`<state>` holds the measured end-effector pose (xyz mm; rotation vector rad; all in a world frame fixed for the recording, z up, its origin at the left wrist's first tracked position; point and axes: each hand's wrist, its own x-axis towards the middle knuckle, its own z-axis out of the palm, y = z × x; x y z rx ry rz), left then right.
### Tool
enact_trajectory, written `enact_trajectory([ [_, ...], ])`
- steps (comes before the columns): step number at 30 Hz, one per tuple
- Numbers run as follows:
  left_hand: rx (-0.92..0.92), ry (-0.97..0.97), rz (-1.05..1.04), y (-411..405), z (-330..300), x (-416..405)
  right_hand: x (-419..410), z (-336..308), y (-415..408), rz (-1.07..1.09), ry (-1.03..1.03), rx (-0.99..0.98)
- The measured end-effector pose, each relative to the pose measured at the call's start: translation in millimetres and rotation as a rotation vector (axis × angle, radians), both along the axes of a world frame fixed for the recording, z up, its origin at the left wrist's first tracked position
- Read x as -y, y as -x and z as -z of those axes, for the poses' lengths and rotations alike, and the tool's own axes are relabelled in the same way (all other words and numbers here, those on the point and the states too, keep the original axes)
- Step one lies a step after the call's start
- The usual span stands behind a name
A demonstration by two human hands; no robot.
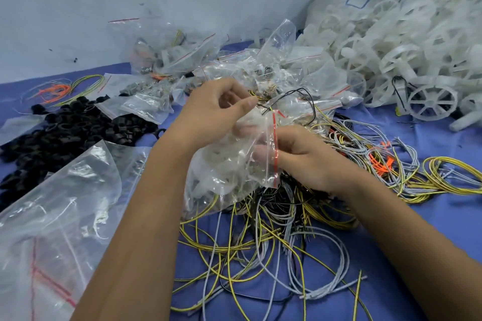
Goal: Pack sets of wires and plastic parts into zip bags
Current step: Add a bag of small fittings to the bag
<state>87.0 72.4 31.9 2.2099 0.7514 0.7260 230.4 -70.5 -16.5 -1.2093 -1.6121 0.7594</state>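
A clear zip bag [229,164] with a red zip line sits between my hands at the centre, with white plastic parts inside it. My right hand [300,159] grips the bag's mouth at the red line. My left hand [216,109] pinches thin black and yellow wires [287,98] at the bag's opening. Loose yellow, grey and black wires [260,242] lie tangled on the blue cloth beneath and in front of the bag.
A heap of white plastic wheel parts [391,55] fills the back right. Black plastic rings [65,133] are piled at the left. Filled zip bags [182,60] lie at the back, empty clear bags [52,216] at the near left. More wire loops [443,177] lie right.
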Motion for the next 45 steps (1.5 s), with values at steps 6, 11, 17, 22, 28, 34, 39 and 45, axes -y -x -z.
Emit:
enact_trajectory([
  [6, -0.191, 0.292, 0.043, 12, 24, -12, -1, -3, 4, 0.308, -0.011, -0.207],
  [11, -0.231, 0.293, 0.048, 14, 21, -10, 5, -8, -1, 0.085, 0.044, -0.102],
  [17, -0.292, 0.313, 0.104, 24, 12, -14, -4, 1, 11, 0.081, -0.153, 0.072],
  [22, -0.095, 0.313, 0.163, 38, 2, -18, -12, -10, -7, 0.321, -0.182, -0.171],
  [28, 0.301, 0.607, 0.409, 73, -21, -16, -12, -66, 0, 0.316, -0.288, -0.436],
  [34, 0.15, 0.694, 0.399, 69, -12, -18, -51, -80, 14, 0.536, -0.085, -0.441],
  [39, 0.245, 0.751, 0.107, 45, 12, -17, -61, -56, 3, 0.689, 0.098, -0.659],
  [45, 0.246, 0.765, 0.114, 49, 24, -30, -48, -33, 2, 0.502, 0.302, -0.393],
])
